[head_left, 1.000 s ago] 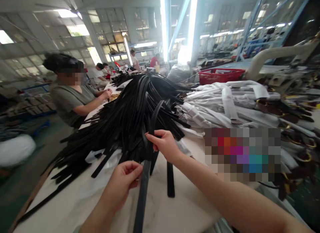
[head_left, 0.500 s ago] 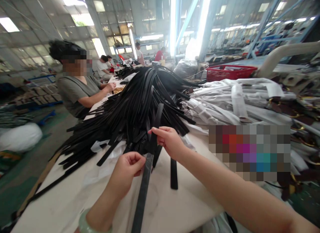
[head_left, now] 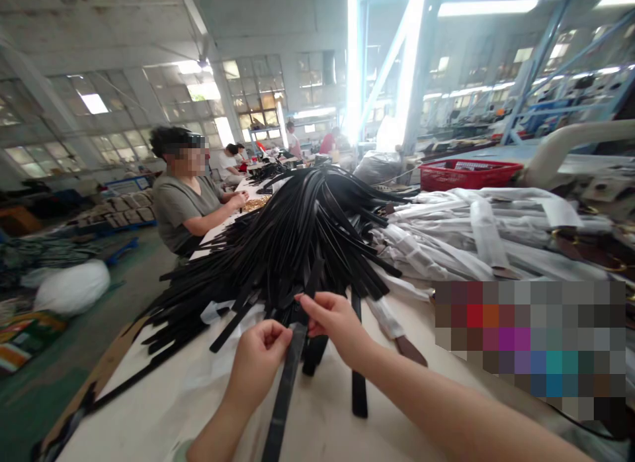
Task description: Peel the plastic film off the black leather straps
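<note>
A black strap [head_left: 284, 402] runs from the bottom edge up between my hands, its lower part inside a clear plastic sleeve [head_left: 297, 336]. My left hand [head_left: 260, 356] is closed, thumb and finger pinching the sleeve's upper edge at the strap. Just above and to the right, my right hand [head_left: 335, 323] pinches the strap itself between thumb and fingers. Beyond both hands lies a large heap of black straps [head_left: 297, 230], its loose ends spreading over the pale table [head_left: 327, 435]. One strap end [head_left: 359, 389] hangs down right of my hands.
White-wrapped straps [head_left: 486, 230] are piled at the right, with a red basket [head_left: 466, 175] behind. A person in a grey shirt [head_left: 183, 207] works at the table's left side. Crumpled clear plastic [head_left: 218, 356] lies left of my hands. A blurred patch covers the right front.
The view has tilted up and shifted left, so the scene sits lower and further right. My right hand has come closer to my left hand along the strap. Both keep their pinch.
</note>
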`<state>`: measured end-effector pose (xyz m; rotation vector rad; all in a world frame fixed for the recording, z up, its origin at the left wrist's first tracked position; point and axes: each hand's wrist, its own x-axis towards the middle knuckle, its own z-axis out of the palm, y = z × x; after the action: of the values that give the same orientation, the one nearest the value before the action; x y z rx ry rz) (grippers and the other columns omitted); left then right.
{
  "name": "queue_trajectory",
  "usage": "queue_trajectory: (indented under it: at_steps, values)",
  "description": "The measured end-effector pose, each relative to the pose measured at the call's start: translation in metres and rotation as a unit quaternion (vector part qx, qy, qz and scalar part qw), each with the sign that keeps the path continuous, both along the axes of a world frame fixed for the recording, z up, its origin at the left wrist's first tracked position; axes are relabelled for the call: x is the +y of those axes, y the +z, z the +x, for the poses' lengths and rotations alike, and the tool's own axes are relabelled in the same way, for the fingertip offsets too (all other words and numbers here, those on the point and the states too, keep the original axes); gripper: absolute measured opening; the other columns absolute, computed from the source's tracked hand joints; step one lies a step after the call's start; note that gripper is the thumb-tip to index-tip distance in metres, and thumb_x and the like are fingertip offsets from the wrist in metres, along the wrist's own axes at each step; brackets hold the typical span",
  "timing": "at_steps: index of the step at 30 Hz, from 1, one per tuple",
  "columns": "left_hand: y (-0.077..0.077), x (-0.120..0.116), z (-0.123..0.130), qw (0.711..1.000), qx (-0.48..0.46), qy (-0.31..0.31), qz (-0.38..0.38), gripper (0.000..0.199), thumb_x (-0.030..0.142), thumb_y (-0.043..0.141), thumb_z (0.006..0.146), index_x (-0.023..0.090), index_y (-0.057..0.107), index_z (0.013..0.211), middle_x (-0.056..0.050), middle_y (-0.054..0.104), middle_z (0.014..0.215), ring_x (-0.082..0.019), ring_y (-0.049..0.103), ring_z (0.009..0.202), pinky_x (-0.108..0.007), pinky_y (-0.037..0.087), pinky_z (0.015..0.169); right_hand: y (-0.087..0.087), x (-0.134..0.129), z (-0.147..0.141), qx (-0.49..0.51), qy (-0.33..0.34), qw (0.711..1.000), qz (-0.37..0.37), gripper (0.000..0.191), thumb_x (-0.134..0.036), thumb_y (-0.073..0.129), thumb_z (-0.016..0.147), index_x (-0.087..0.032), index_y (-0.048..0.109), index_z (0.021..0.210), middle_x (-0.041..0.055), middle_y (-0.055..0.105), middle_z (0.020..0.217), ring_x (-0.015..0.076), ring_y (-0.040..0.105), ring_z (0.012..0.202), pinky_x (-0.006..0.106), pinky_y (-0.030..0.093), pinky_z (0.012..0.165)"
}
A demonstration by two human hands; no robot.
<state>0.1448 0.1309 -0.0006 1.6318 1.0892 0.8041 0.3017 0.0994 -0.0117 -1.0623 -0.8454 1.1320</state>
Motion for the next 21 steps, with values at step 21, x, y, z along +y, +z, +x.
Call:
queue_trajectory:
  at_steps: [21]
  values:
    - [0.034, -0.150, -0.136, 0.964, -0.090, 0.025, -0.247, 0.041, 0.057, 0.067, 0.075, 0.016, 0.058, 0.079, 0.006, 0.048, 0.047, -0.003, 0.030, 0.031, -0.015, 0.021, 0.034, -0.013, -0.030, -0.009, -0.068, 0.156, 0.985, 0.029, 0.045, -0.056, 0.072, 0.072, -0.015, 0.072, 0.091, 0.0088, 0.066, 0.079, 0.0171, 0.062, 0.068, 0.029, 0.057, 0.061]
